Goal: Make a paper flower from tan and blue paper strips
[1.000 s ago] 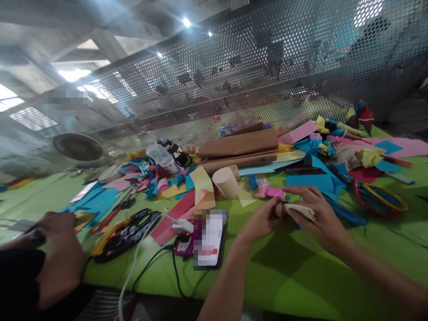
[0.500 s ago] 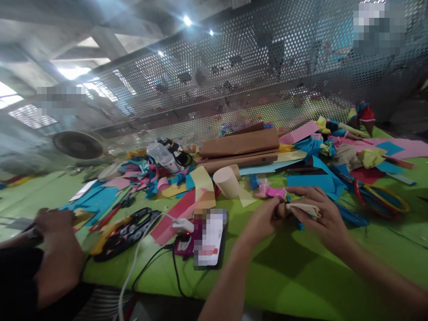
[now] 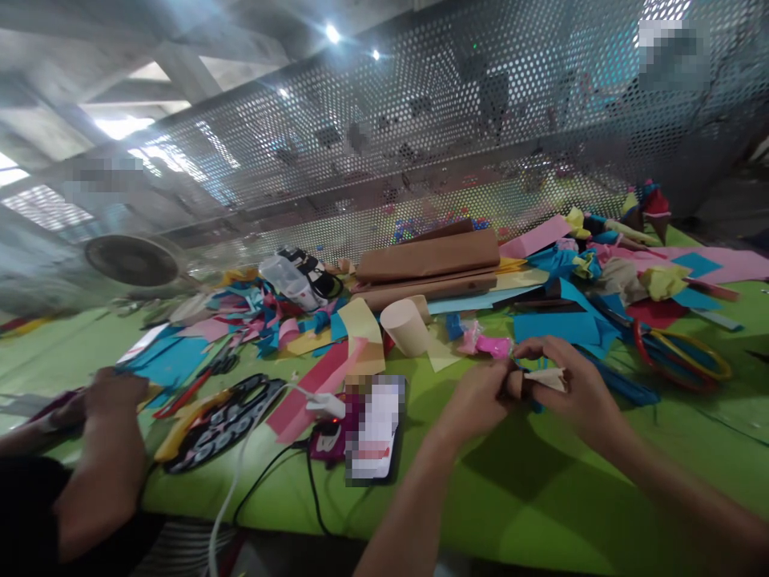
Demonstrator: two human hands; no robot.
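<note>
Close together over the green table [image 3: 510,513], my two hands meet at a small rolled piece of cream and brown paper [image 3: 545,379]. My left hand [image 3: 481,398] has its fingers closed round the brown end at the left. The cream end lies between the thumb and curled fingers of my right hand [image 3: 570,385]. Just behind my hands is a bright pink piece [image 3: 493,346] with clear wrapping. A bit of blue shows beneath the roll, partly hidden by my fingers.
Red and yellow scissors [image 3: 685,357] lie at the right. A phone [image 3: 378,429], power bank [image 3: 330,441] and cables are left of my arms. Brown paper rolls [image 3: 429,256] and colourful scraps line the back. Another person's hand [image 3: 114,393] is at far left.
The cream paper has turned slightly in my fingers, and its end now shows more openly. My right fingers have shifted a little. The other person's hand at the left has moved slightly.
</note>
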